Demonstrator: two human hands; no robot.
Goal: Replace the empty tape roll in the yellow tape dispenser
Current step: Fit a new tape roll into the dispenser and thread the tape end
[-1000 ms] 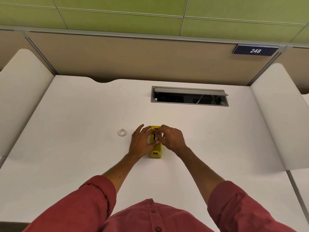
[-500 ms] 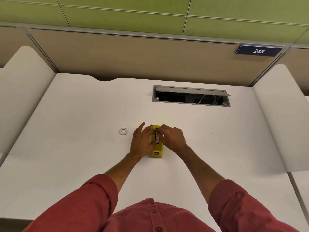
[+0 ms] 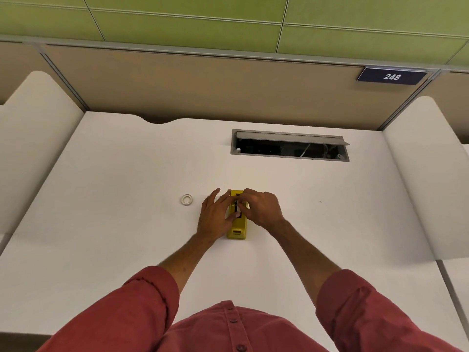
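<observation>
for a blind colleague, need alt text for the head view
Both hands, left and right, work on a yellow tape dispenser on a white desk. A small white ring lies apart, left of them.

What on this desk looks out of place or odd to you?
Little stands out. A small white ring, perhaps a tape core, lies loose on the white desk, left of the yellow dispenser that both hands work on. Farther back, the cable hatch stands open, wires showing. Nothing looks spilled or damaged.
</observation>
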